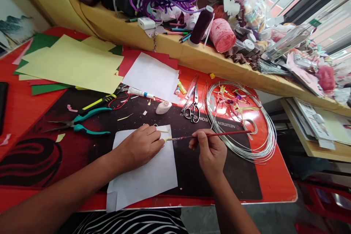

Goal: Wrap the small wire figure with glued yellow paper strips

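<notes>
My right hand [212, 151] is closed round a thin paintbrush [230, 133] with a red handle, its tip pointing left. That tip meets a small yellow paper piece [167, 139] at the fingertips of my left hand [145, 144]. The left fingers are bent and pressed together, holding the piece down on a white sheet of paper [148, 182]. Another thin pale strip lies just above it on the sheet, partly behind my fingers. Beyond the sheet stands a small pale bottle [163, 107]. Black-handled scissors [193, 108] lie farther right.
A dark mat [219, 179] covers part of the red table [276, 186]. Teal-handled pliers [82, 120] and a yellow-black cutter [100, 101] lie left. Coloured paper [74, 62] is stacked behind. A wire coil [270, 142] sits right, below a cluttered ledge [181, 53].
</notes>
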The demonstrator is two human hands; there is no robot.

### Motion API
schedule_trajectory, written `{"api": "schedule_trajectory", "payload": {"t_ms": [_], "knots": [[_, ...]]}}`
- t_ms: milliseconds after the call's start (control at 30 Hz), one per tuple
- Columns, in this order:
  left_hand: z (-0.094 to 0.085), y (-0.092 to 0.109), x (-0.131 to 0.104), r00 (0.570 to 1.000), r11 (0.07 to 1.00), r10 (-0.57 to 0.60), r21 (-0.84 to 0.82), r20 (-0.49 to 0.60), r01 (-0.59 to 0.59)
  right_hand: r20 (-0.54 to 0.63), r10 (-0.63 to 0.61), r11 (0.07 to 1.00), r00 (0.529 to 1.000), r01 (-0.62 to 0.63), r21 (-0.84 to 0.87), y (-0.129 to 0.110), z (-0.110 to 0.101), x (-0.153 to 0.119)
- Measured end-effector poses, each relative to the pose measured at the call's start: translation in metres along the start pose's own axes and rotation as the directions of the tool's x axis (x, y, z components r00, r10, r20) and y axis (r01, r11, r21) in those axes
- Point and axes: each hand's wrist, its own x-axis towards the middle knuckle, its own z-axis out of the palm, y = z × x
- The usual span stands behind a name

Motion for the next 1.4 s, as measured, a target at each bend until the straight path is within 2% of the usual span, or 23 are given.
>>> {"api": "schedule_trajectory", "payload": {"t_ms": [167, 300, 433, 567, 733, 833, 1000, 1167, 1267, 1400], "knots": [[0.002, 0.000, -0.002, 1.000, 1.000, 0.015, 0.000, -0.001, -0.015, 0.018, -0.043, 0.991, 0.999, 0.045, -0.127, 0.001, -0.001, 0.003], [0.006, -0.001, -0.004, 0.999, 1.000, 0.011, -0.003, -0.031, -0.011, -0.005, -0.067, 0.984, 0.998, 0.066, -0.164, 0.000, -0.009, 0.004], [0.007, 0.000, -0.005, 0.999, 1.000, 0.014, 0.002, -0.031, -0.014, -0.065, -0.041, 0.994, 0.997, 0.034, -0.108, -0.002, -0.010, 0.004], [0.005, 0.000, -0.004, 0.999, 1.000, 0.015, -0.005, -0.038, -0.015, -0.060, -0.019, 0.999, 0.998, 0.017, -0.029, -0.003, -0.003, 0.003], [0.005, 0.000, -0.004, 0.999, 1.000, 0.016, -0.004, -0.041, -0.016, 0.000, -0.054, 0.995, 0.999, 0.054, -0.087, 0.000, 0.001, 0.003], [0.005, 0.000, -0.005, 0.999, 1.000, 0.014, -0.007, -0.043, -0.014, -0.005, -0.072, 0.987, 0.997, 0.071, -0.142, 0.002, -0.003, 0.004], [0.005, 0.000, -0.005, 0.999, 1.000, 0.017, -0.003, -0.046, -0.017, -0.062, -0.062, 0.986, 0.996, 0.052, -0.157, 0.001, -0.012, 0.006], [0.004, 0.001, -0.005, 0.999, 1.000, 0.023, -0.002, -0.049, -0.023, -0.124, -0.026, 0.999, 0.992, 0.022, -0.029, -0.004, -0.012, 0.006], [0.004, 0.000, -0.006, 0.998, 1.000, 0.026, -0.006, -0.051, -0.026, -0.082, -0.012, 1.000, 0.997, 0.012, 0.009, -0.005, -0.008, 0.006], [0.005, 0.000, -0.007, 0.999, 0.999, 0.031, -0.009, -0.042, -0.031, -0.009, -0.022, 1.000, 1.000, 0.022, -0.022, -0.003, -0.001, 0.003]]}}
